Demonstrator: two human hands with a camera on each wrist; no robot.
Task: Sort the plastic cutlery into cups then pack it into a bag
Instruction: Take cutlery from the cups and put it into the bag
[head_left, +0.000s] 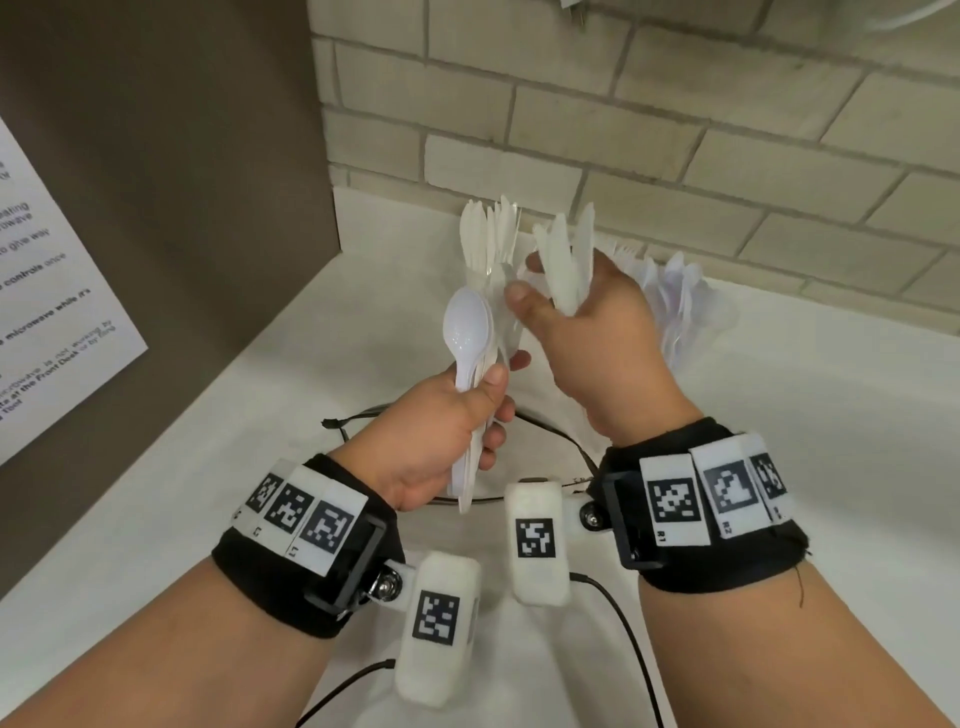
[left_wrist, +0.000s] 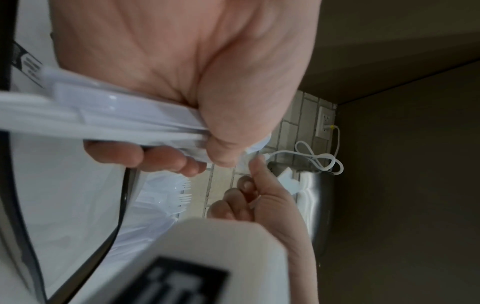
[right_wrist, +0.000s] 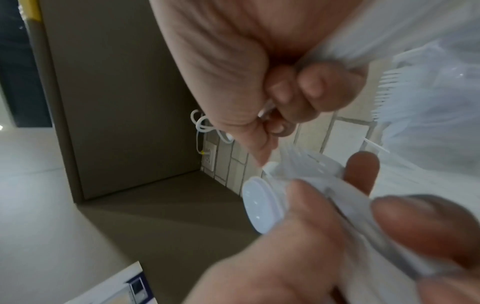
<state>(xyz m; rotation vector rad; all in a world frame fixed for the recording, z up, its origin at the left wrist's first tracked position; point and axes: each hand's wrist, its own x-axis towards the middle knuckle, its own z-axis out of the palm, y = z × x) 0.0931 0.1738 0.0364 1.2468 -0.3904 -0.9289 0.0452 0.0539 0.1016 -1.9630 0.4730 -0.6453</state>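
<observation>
From the head view, the left hand (head_left: 441, 441) grips a bundle of white plastic spoons and forks (head_left: 475, 332), long axis upright, heads pointing toward the surface's far edge; the right hand (head_left: 587, 332), just beside it, clutches white plastic knives (head_left: 566, 260), tips up. In the left wrist view the handles run along that palm. The right wrist view shows the right fingers (right_wrist: 311, 90) curled shut round their pieces.

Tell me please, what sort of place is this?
Probably a shared kitchenette or break room: a white counter against a tiled wall, a printed notice mentioning a microwave, and a wall socket with a white cable plugged in.
</observation>
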